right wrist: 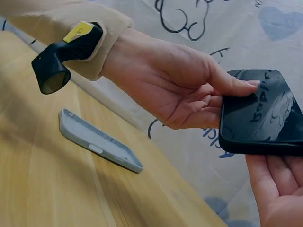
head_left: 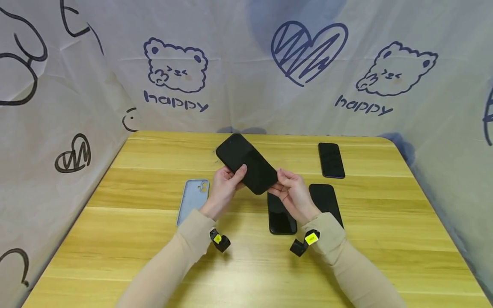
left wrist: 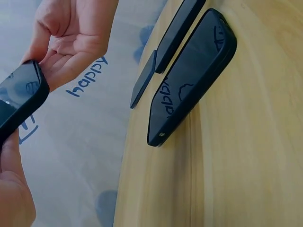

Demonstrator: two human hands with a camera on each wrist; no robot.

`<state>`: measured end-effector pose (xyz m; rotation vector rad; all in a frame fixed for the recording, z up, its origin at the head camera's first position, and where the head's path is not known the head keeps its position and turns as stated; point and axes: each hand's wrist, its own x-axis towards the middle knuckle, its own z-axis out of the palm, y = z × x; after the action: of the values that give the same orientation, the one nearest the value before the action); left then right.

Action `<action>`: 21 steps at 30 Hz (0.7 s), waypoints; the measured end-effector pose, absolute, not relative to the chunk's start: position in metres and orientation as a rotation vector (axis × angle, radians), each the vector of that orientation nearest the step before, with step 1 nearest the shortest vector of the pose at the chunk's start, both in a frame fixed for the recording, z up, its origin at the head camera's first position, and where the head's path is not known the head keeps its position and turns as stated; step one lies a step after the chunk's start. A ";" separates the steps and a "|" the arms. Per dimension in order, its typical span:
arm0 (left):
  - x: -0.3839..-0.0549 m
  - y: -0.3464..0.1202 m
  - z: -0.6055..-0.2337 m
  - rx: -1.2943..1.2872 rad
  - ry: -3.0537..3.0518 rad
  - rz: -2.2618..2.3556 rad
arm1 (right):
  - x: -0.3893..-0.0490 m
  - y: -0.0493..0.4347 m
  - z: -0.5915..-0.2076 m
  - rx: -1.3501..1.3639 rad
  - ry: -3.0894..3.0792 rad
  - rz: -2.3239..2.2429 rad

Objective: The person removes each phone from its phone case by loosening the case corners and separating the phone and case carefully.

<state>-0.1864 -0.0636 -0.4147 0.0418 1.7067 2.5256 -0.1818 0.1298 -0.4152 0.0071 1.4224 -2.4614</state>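
Note:
A black smartphone [head_left: 248, 164] is held tilted above the table, its dark glossy face up. My left hand [head_left: 226, 186] grips its left side, thumb over the face and fingers underneath. At the lower right corner, my right hand [head_left: 291, 190] pinches the phone between thumb and fingers. A light blue phone case [head_left: 190, 201] lies on the table beside the left hand, its hollow side up. Beneath the right hand and wrist lie a black phone [head_left: 282, 218] and another black phone [head_left: 326, 201], both partly covered from the head view.
A smaller dark phone [head_left: 331, 160] lies at the back right of the wooden table [head_left: 135, 256]. Pale cloth [head_left: 239, 64] printed with bears and hearts hangs behind the table and along its sides. Each wrist carries a small black camera [head_left: 220, 241].

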 end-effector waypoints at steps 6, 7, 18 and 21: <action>-0.186 -0.067 -0.411 0.178 1.656 2.463 | -0.184 0.137 -0.414 0.016 1.220 -2.443; -0.186 -0.067 -0.410 0.203 1.650 2.450 | -0.185 0.139 -0.414 0.018 1.187 -2.432; -0.190 -0.072 -0.407 0.279 1.682 2.377 | -0.190 0.145 -0.415 0.072 1.109 -2.329; -0.189 -0.075 -0.408 0.286 1.633 2.375 | -0.190 0.145 -0.415 0.068 1.060 -2.314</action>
<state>-0.1894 -0.0748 -0.4080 0.2859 1.6333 2.3748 -0.1896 0.1446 -0.4154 0.0679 1.0598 -2.3136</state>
